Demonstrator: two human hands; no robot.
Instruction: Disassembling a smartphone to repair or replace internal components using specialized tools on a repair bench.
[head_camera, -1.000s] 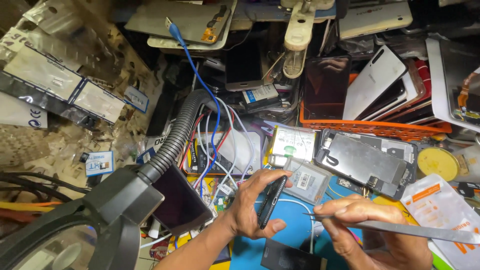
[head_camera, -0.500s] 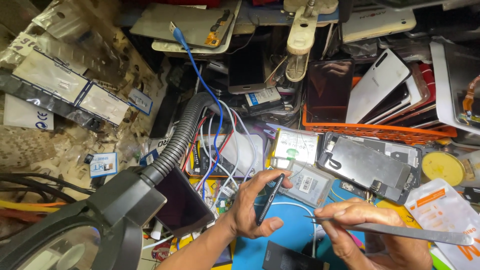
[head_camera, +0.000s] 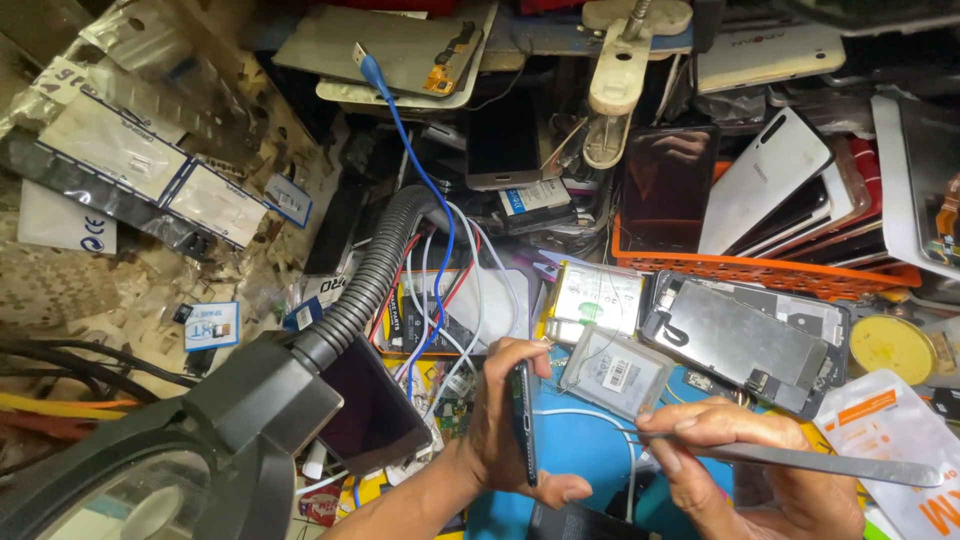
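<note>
Head view: phone (head_camera: 524, 425) now upright, edge-on.

We see our left hand (head_camera: 510, 430) gripping a phone (head_camera: 524, 425) held on edge at the near middle of the surface (head_camera: 90, 290), with our right hand (head_camera: 740, 470) just to its right holding a flat metal tool (head_camera: 830, 465) that runs off to the right. Left of the hands stands a magnifier lamp (head_camera: 150, 470) whose hose (head_camera: 375, 265) climbs toward the back. Behind the hands lie a battery (head_camera: 598, 297) and an opened phone frame (head_camera: 745, 340), and behind those a tray (head_camera: 760, 270) holds phones standing on edge.
</note>
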